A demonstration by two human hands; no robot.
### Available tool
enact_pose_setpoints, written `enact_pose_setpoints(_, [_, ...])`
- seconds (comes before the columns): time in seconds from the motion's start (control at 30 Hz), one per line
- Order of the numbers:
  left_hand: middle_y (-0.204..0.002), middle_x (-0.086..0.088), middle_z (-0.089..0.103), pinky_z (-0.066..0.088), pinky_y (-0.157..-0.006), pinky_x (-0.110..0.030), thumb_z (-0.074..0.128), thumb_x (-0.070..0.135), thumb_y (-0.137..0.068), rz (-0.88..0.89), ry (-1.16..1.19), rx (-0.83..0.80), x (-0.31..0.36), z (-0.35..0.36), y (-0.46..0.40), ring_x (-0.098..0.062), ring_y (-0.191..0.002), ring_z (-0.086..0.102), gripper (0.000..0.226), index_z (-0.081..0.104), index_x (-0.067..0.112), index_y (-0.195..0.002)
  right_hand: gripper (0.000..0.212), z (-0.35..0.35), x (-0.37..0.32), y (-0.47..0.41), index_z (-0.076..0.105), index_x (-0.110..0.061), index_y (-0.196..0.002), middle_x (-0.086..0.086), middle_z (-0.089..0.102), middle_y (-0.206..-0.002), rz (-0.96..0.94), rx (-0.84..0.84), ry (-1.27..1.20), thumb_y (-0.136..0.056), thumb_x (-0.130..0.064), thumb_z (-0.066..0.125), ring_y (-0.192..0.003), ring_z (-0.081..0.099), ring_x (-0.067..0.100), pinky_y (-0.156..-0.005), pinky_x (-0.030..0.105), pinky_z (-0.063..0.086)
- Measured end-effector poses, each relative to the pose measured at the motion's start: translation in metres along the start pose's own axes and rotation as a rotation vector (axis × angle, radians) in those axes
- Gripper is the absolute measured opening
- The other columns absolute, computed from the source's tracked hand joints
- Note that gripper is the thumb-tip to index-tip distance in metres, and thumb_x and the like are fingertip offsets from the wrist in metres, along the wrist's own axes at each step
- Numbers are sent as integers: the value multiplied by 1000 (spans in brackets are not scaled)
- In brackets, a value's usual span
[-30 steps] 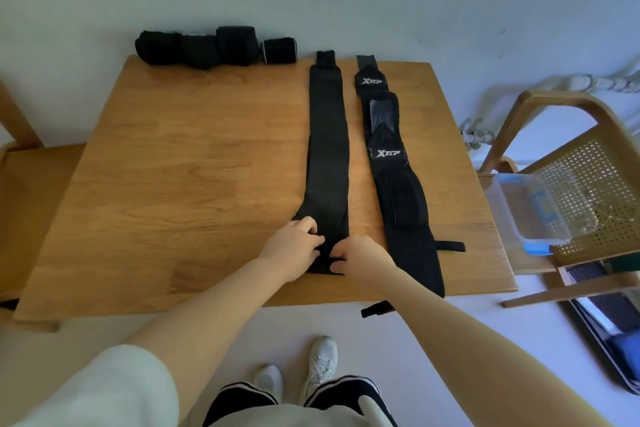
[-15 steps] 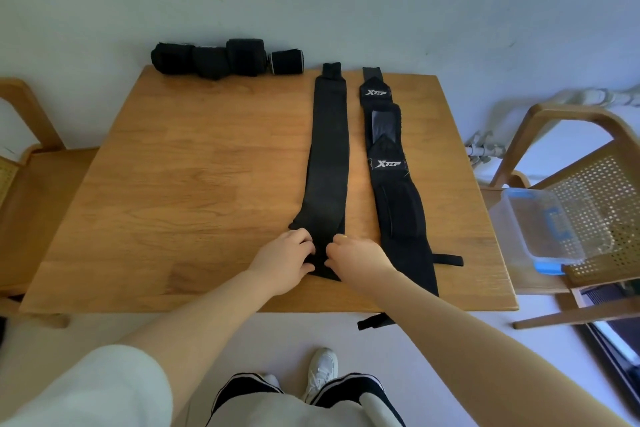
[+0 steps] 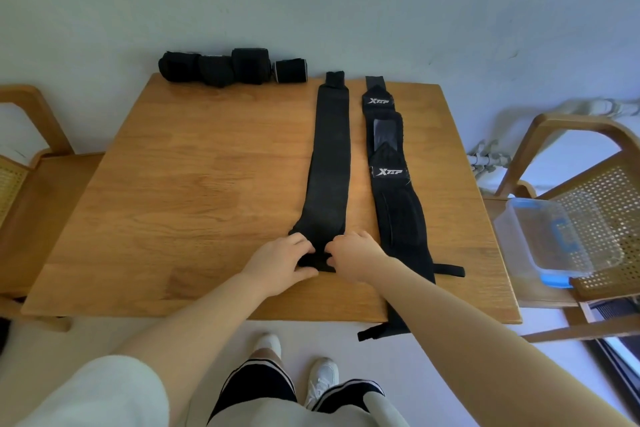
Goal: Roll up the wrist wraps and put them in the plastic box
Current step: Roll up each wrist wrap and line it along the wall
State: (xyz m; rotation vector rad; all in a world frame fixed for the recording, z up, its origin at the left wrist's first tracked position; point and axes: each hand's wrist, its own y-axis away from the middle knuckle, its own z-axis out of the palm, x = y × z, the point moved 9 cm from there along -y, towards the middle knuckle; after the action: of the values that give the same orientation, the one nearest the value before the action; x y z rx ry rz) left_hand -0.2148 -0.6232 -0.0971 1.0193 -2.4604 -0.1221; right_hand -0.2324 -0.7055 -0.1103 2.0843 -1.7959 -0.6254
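A plain black wrist wrap [image 3: 329,163] lies stretched out lengthways on the wooden table [image 3: 194,191]. At its near end, my left hand [image 3: 282,262] and my right hand [image 3: 356,255] both grip the fabric, which is bunched into a small fold between the fingers. To its right lies a second black wrap [image 3: 394,198] with white logos, its near end hanging over the table's front edge. Several rolled black wraps [image 3: 221,68] sit in a row at the table's far edge. The clear plastic box [image 3: 557,239] with blue clips rests on a chair at the right.
A wooden chair with a cane back [image 3: 595,198] stands right of the table and carries the box. Another wooden chair [image 3: 24,156] stands at the left. A pale wall runs behind the table. My legs and white shoes [image 3: 322,381] are below the front edge.
Both hands have stayed on the near end of the plain wrap and bunched it slightly tighter. The camera has tilted, so the table appears lower in view.
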Motion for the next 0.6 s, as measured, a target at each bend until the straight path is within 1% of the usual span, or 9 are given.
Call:
enact_pose_setpoints(0.1, [-140, 6, 41, 41, -94, -23, 47, 35, -97, -10, -11, 21, -5, -4, -5, -13, -114, 52, 41, 51, 19, -135, 33, 7, 17, -6, 55, -10, -126, 8, 60, -116, 148, -115, -402, -101, -28, 43, -106, 57, 21, -91, 33, 47])
enact_pose_setpoints(0.17, [-144, 5, 36, 40, -97, -25, 46, 35, -98, -27, -3, 43, -8, -7, -8, -14, -116, 52, 41, 52, 18, -134, 34, 8, 29, -8, 55, -10, -126, 7, 61, -112, 270, -98, -701, -97, -28, 52, -99, 59, 18, -87, 30, 50])
enact_pose_setpoints(0.23, [-142, 4, 40, 40, -95, -24, 46, 34, -98, -40, 10, 44, -10, -9, -12, -14, -115, 53, 41, 50, 18, -135, 34, 5, 37, -8, 55, -10, -122, 6, 60, -104, 341, -43, -768, -94, -29, 57, -91, 59, 17, -81, 29, 52])
enact_pose_setpoints(0.27, [-139, 4, 43, 41, -92, -23, 47, 33, -98, -51, 20, 40, -12, -10, -15, -14, -114, 54, 40, 49, 18, -134, 32, 0, 38, -8, 54, -11, -119, 5, 58, -104, 352, 5, -706, -94, -30, 58, -90, 59, 17, -79, 29, 52])
enact_pose_setpoints(0.33, [-132, 3, 50, 43, -85, -22, 48, 32, -97, -72, 25, 27, -14, -14, -23, -15, -108, 56, 34, 51, 19, -129, 24, -16, 33, -3, 53, -15, -112, 2, 50, -108, 315, 161, -466, -94, -31, 56, -88, 56, 16, -76, 30, 52])
enact_pose_setpoints(0.37, [-127, 2, 52, 44, -82, -23, 48, 32, -97, -76, 11, 15, -15, -16, -28, -16, -104, 57, 31, 53, 19, -125, 22, -26, 26, 0, 54, -15, -111, 1, 47, -112, 268, 249, -329, -96, -31, 54, -90, 54, 15, -77, 29, 51])
enact_pose_setpoints(0.43, [-119, 1, 55, 44, -77, -24, 48, 32, -97, -83, -28, -23, -15, -18, -37, -18, -99, 56, 27, 56, 19, -119, 24, -33, 11, 4, 56, -15, -114, 2, 45, -121, 140, 370, -136, -99, -31, 48, -101, 50, 15, -87, 29, 46])
enact_pose_setpoints(0.5, [-113, 1, 57, 46, -76, -28, 51, 31, -96, -104, -27, -61, -19, -18, -45, -18, -95, 56, 21, 57, 20, -112, 33, -30, 7, 6, 56, -15, -121, 2, 43, -129, 86, 377, -85, -100, -36, 42, -115, 44, 17, -97, 31, 38])
enact_pose_setpoints(0.6, [-106, 0, 59, 48, -74, -31, 54, 29, -94, -103, -12, -92, -21, -18, -52, -18, -89, 55, 11, 54, 22, -102, 44, -22, 9, 7, 48, -14, -133, 3, 37, -141, 26, 302, 8, -97, -40, 46, -132, 32, 21, -111, 36, 24])
